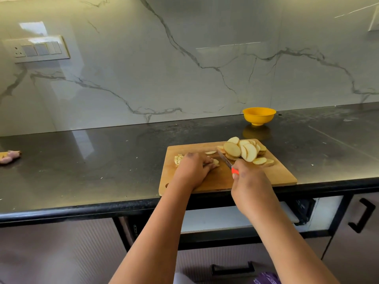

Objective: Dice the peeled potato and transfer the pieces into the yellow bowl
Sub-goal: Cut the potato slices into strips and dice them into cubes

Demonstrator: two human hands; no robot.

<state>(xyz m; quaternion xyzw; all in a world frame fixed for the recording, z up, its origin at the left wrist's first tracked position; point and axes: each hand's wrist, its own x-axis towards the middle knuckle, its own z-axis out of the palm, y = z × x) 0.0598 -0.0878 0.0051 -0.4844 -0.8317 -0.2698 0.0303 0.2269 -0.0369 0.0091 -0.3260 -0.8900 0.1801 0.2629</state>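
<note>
A wooden cutting board (pixel 272 177) lies at the counter's front edge. A pile of round potato slices (pixel 244 150) sits at its far right. My left hand (pixel 192 169) holds down a few slices (pixel 215 161) at the board's middle, fingers curled over them. A small heap of diced pieces (pixel 178 158) lies just left of that hand. My right hand (pixel 250 185) grips a knife with a red handle (pixel 235 171); its blade (pixel 224 158) angles toward the held slices. The yellow bowl (pixel 259 115) stands empty behind the board near the wall.
The black counter (pixel 102 160) runs left and right. Potato peels (pixel 9 156) lie at the far left edge. A switch panel (pixel 39 49) is on the marble wall. Below the counter are drawers with black handles (pixel 362 215).
</note>
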